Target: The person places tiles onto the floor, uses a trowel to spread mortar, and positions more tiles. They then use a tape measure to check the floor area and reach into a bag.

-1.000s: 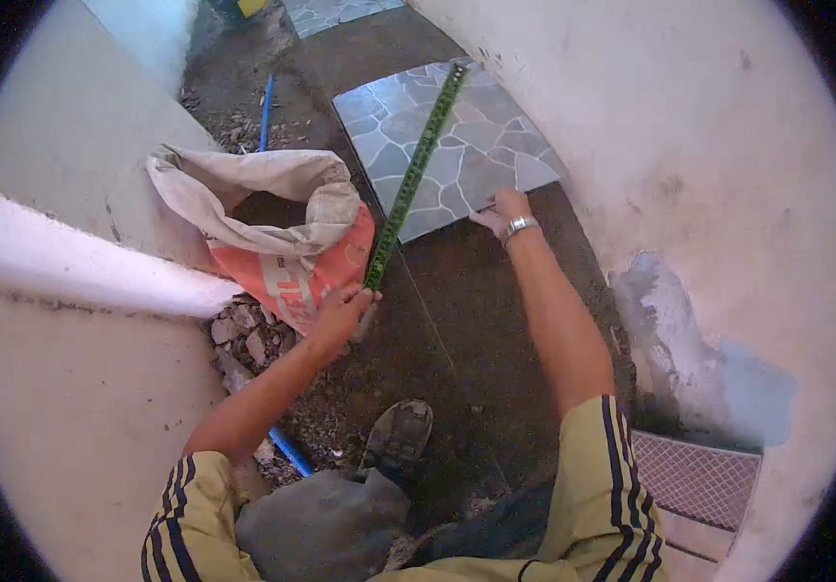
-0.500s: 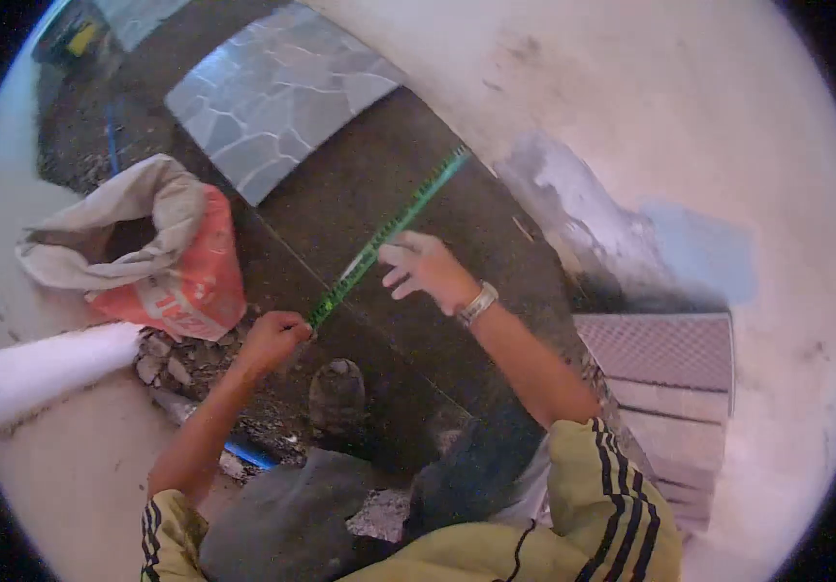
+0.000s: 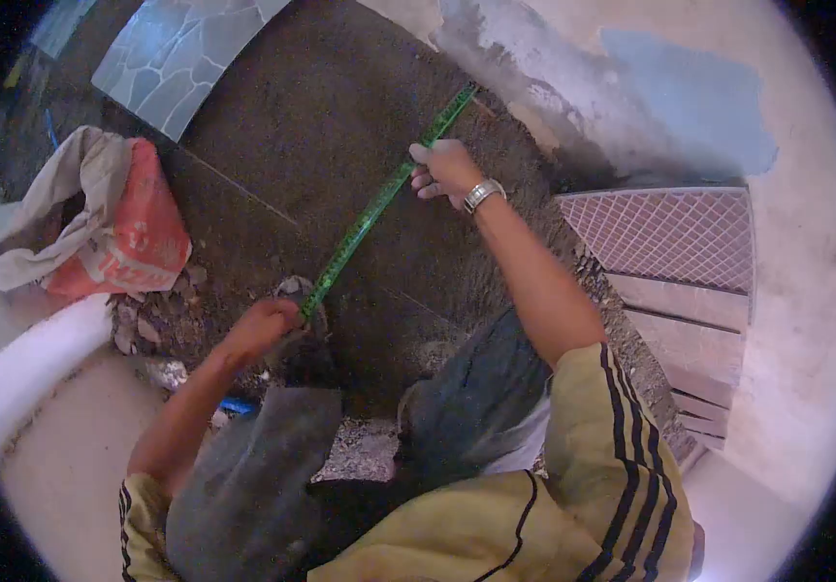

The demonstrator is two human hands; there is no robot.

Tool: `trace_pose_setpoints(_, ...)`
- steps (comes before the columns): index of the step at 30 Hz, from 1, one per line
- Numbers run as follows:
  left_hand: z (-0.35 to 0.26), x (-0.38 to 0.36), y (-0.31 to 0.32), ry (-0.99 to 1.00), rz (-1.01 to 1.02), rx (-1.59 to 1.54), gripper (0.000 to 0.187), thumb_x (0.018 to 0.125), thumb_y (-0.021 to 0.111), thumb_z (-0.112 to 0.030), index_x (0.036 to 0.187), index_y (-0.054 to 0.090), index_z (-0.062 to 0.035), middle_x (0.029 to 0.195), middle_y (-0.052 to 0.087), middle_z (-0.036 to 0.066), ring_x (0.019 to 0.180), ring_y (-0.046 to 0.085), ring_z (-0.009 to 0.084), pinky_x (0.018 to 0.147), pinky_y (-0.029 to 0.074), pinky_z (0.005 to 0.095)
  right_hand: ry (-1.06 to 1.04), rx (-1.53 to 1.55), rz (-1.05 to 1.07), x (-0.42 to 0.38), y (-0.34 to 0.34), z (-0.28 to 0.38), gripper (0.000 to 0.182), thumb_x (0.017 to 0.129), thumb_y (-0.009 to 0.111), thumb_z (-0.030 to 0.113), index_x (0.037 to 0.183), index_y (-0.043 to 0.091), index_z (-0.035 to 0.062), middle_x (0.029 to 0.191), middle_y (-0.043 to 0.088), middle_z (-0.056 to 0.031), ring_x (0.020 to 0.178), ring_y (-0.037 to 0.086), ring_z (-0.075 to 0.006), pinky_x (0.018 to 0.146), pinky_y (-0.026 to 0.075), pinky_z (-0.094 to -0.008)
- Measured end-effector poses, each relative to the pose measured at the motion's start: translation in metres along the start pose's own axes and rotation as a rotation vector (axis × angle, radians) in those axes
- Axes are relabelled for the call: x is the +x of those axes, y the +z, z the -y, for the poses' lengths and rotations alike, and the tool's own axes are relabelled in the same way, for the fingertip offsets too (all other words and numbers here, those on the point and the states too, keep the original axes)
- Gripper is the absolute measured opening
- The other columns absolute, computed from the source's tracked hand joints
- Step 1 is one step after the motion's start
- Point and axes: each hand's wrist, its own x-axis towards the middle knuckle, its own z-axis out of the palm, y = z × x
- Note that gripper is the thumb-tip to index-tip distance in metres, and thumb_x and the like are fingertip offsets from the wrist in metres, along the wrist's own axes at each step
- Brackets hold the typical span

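Observation:
A long green bar [image 3: 365,221] with dark markings lies slantwise over the dark, smooth bed of mortar or soil [image 3: 273,116]. My left hand [image 3: 265,328] is closed on its near end, beside my shoe. Farther up the bar, my right hand [image 3: 445,171], with a metal watch on the wrist, pinches its edge between thumb and fingers. The far end of the bar reaches close to the wall at the upper right. A thin line [image 3: 243,189] runs across the bed beneath the bar.
A stone-patterned tile [image 3: 180,63] lies at the upper left. An open red and white sack [image 3: 151,228] stands on the left above rubble [image 3: 142,325]. Stacked tiles [image 3: 670,238] lie at the right, beside the pale wall [image 3: 796,320] with a blue patch.
The view has shifted, so the tile and sack appear farther left. My right hand has gone from open fingers beside the bar to a grip on it. My left hand still holds the near end.

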Motion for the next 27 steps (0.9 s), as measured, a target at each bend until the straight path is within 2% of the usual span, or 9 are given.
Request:
trace_pose_setpoints(5, -0.043, 0.013, 0.028, -0.129, 0.056, 0.014, 0.024, 0.078, 0.056, -0.024, 0.085, 0.066, -0.0035, 0.079, 0.064, 0.012, 0.079, 0.060, 0.0202, 0.070, 0.046, 0.0352, -0.006, -0.034, -0.141, 0.005, -0.007, 0.000, 0.021, 0.089, 0.059, 0.023, 0.090, 0.051, 0.0036, 0.078, 0.057, -0.0096, 0.056, 0.062, -0.0203, 0.045, 0.053, -0.0340)
trace_pose_setpoints(6, -0.043, 0.016, 0.034, -0.136, 0.081, 0.045, 0.024, 0.078, 0.056, -0.024, 0.085, 0.066, -0.0036, 0.080, 0.065, 0.012, 0.079, 0.061, 0.0213, 0.071, 0.046, 0.0362, -0.021, -0.022, -0.135, 0.004, -0.011, 0.000, 0.020, 0.089, 0.059, 0.022, 0.090, 0.051, 0.0038, 0.077, 0.057, -0.0093, 0.056, 0.062, -0.0202, 0.046, 0.053, -0.0340)
trace_pose_setpoints(9, -0.041, 0.012, 0.050, -0.019, -0.068, -0.048, 0.024, 0.078, 0.055, -0.025, 0.085, 0.065, -0.0044, 0.081, 0.065, 0.014, 0.079, 0.062, 0.0258, 0.071, 0.047, 0.0386, -0.042, -0.018, -0.129, 0.008, -0.020, -0.007, 0.019, 0.089, 0.059, 0.022, 0.088, 0.052, 0.0043, 0.076, 0.056, -0.0081, 0.057, 0.062, -0.0197, 0.046, 0.053, -0.0334)
trace_pose_setpoints(12, -0.022, 0.039, 0.065, -0.102, 0.017, 0.117, 0.026, 0.079, 0.055, -0.027, 0.086, 0.066, -0.0049, 0.082, 0.065, 0.015, 0.077, 0.062, 0.0298, 0.071, 0.047, 0.0405, -0.036, -0.043, -0.120, 0.013, -0.025, -0.010, 0.018, 0.089, 0.059, 0.021, 0.085, 0.053, 0.0045, 0.075, 0.058, -0.0072, 0.059, 0.062, -0.0190, 0.047, 0.053, -0.0325)
trace_pose_setpoints(13, -0.016, 0.041, 0.067, -0.077, -0.012, 0.107, 0.026, 0.079, 0.055, -0.027, 0.086, 0.066, -0.0047, 0.082, 0.065, 0.016, 0.077, 0.062, 0.0305, 0.070, 0.047, 0.0411, -0.031, -0.055, -0.119, 0.012, -0.027, -0.011, 0.018, 0.089, 0.059, 0.021, 0.084, 0.054, 0.0046, 0.076, 0.058, -0.0070, 0.059, 0.062, -0.0188, 0.047, 0.053, -0.0322)
trace_pose_setpoints(15, -0.008, 0.045, 0.068, -0.016, -0.063, 0.083, 0.028, 0.079, 0.055, -0.029, 0.086, 0.066, -0.0042, 0.082, 0.065, 0.017, 0.077, 0.062, 0.0318, 0.070, 0.047, 0.0425, -0.041, -0.088, -0.130, 0.007, -0.025, -0.006, 0.017, 0.088, 0.060, 0.020, 0.083, 0.054, 0.0049, 0.076, 0.059, -0.0071, 0.060, 0.062, -0.0181, 0.048, 0.053, -0.0316)
trace_pose_setpoints(18, 0.003, 0.059, 0.053, 0.052, 0.081, 0.081, 0.029, 0.079, 0.055, -0.030, 0.086, 0.066, -0.0043, 0.080, 0.065, 0.018, 0.076, 0.063, 0.0337, 0.070, 0.047, 0.0448, -0.046, -0.136, -0.130, 0.002, -0.025, -0.001, 0.018, 0.088, 0.062, 0.021, 0.085, 0.057, 0.0044, 0.079, 0.060, -0.0067, 0.065, 0.061, -0.0156, 0.053, 0.053, -0.0302)
trace_pose_setpoints(24, -0.025, 0.051, 0.029, -0.089, -0.002, 0.214, 0.029, 0.079, 0.055, -0.031, 0.084, 0.066, -0.0044, 0.080, 0.065, 0.021, 0.078, 0.063, 0.0376, 0.071, 0.048, 0.0464, -0.016, -0.112, -0.158, 0.010, -0.018, 0.003, 0.016, 0.086, 0.064, 0.022, 0.086, 0.059, 0.0060, 0.080, 0.061, -0.0043, 0.067, 0.060, -0.0138, 0.055, 0.052, -0.0288)
trace_pose_setpoints(27, -0.019, 0.053, 0.030, -0.050, -0.030, 0.137, 0.031, 0.079, 0.055, -0.032, 0.086, 0.067, -0.0045, 0.083, 0.065, 0.022, 0.081, 0.063, 0.0389, 0.073, 0.049, 0.0464, -0.011, -0.138, -0.164, 0.016, -0.024, -0.005, 0.014, 0.086, 0.064, 0.021, 0.087, 0.060, 0.0072, 0.078, 0.063, -0.0030, 0.065, 0.061, -0.0128, 0.055, 0.053, -0.0292)
